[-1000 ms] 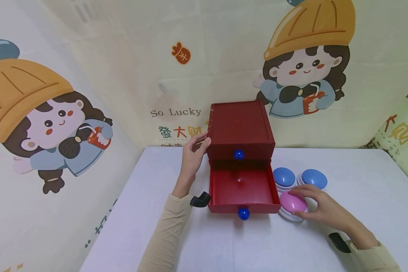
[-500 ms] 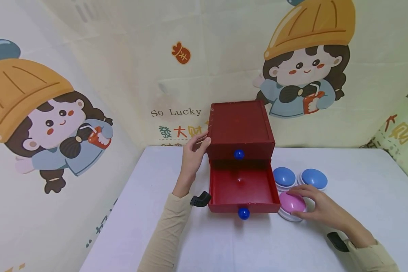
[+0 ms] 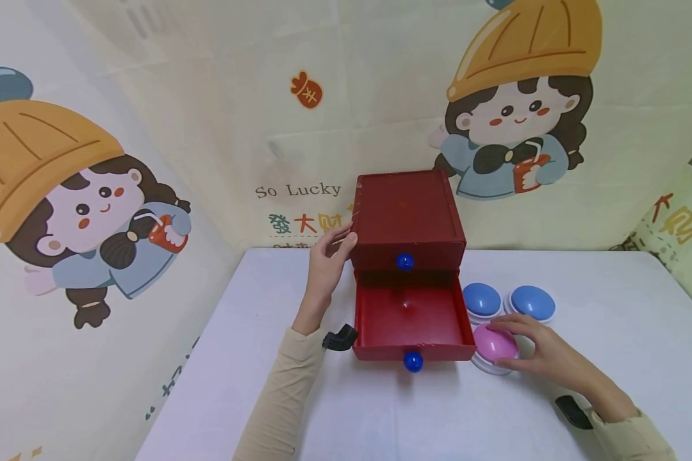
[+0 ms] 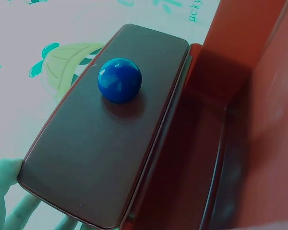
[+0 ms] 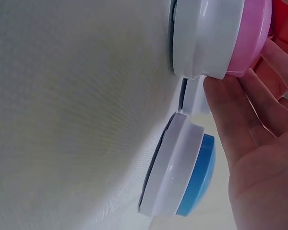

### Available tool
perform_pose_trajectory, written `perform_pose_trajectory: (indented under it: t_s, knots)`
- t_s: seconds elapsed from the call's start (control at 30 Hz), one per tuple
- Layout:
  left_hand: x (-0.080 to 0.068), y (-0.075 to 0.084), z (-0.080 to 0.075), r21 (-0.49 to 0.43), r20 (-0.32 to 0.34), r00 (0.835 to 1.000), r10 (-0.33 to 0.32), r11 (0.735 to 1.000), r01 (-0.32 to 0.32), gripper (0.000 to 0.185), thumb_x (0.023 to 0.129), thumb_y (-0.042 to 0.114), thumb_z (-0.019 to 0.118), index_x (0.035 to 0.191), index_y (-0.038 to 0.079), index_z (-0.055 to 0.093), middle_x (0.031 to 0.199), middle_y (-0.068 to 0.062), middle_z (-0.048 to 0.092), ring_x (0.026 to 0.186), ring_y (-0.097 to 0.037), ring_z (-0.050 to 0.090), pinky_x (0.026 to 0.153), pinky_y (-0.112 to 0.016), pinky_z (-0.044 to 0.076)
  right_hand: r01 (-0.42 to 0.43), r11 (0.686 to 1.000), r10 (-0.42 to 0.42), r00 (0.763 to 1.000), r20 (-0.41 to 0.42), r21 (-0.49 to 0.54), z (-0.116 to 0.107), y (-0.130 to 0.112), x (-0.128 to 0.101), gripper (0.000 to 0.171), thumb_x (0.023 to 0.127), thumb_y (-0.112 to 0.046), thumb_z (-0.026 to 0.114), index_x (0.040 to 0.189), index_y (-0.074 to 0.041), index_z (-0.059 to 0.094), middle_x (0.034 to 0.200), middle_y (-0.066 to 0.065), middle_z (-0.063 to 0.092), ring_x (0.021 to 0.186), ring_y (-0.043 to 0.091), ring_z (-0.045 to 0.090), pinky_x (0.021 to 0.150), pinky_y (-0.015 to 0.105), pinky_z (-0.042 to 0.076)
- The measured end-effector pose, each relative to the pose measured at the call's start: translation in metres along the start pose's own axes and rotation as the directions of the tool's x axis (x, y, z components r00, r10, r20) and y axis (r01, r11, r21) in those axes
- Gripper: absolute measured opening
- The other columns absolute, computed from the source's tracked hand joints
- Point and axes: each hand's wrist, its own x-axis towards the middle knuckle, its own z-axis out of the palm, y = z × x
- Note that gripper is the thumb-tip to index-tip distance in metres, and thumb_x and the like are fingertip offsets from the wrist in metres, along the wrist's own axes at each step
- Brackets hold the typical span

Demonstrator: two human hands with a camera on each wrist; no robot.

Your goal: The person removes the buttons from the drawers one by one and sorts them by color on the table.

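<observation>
A red two-drawer box (image 3: 406,214) stands at the table's back middle. Its top drawer is closed and its bottom drawer (image 3: 409,320) is pulled out and empty; each has a blue knob (image 3: 412,362). My left hand (image 3: 345,240) rests with straight fingers against the box's left side. The left wrist view shows the top drawer's knob (image 4: 119,80) close up, with my fingertips (image 4: 5,179) at its edge. My right hand (image 3: 503,346) holds a pink dome on a white base (image 3: 487,346), just right of the open drawer, thumb on its rim (image 5: 216,28).
Two blue domes (image 3: 481,299) (image 3: 532,302) on white bases sit behind the pink one, close together. One blue dome (image 5: 187,177) lies right beside my palm. A cartoon-printed cloth wall (image 3: 150,160) closes the back and both sides of the white table (image 3: 380,416).
The right hand and the pink dome have shifted a trifle left. The left hand and the box stay as they were.
</observation>
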Motion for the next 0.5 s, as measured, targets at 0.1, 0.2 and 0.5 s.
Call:
perform_pose_trajectory:
  t_s: [0.1,0.2,0.5]
  knots:
    - [0.000,-0.001,0.000,-0.002,0.000,1.000,0.000,1.000,0.000,0.042,0.097,0.034,0.064,0.136,0.019,0.060,0.130,-0.006,0.062,0.116,-0.022,0.061,0.095,-0.034,0.055,-0.002,1.000,0.002,1.000,0.003,0.002,-0.001,0.000,0.000,0.061,0.069,-0.037,0.089,0.122,-0.016,0.068,0.124,0.002,0.062,0.116,-0.009,0.039,0.081,0.023,0.055]
    - [0.000,-0.002,0.000,-0.003,-0.006,1.000,0.005,1.000,-0.005,0.040,0.096,0.035,0.065,0.134,0.021,0.062,0.127,-0.004,0.063,0.114,-0.020,0.062,0.094,-0.033,0.055,0.040,0.999,-0.039,0.999,-0.028,0.007,-0.002,0.000,0.000,0.057,0.070,-0.032,0.090,0.120,-0.015,0.069,0.121,0.002,0.064,0.114,-0.012,0.041,0.082,0.023,0.055]
    - [0.000,-0.002,0.000,0.011,-0.017,1.000,0.017,1.000,-0.016,0.037,0.096,0.037,0.065,0.131,0.026,0.064,0.123,0.001,0.064,0.112,-0.019,0.063,0.094,-0.034,0.055,0.001,0.998,0.003,0.999,-0.050,0.064,-0.011,-0.010,0.001,0.045,0.082,-0.021,0.082,0.123,-0.012,0.066,0.120,0.001,0.065,0.105,-0.001,0.057,0.077,0.024,0.058]
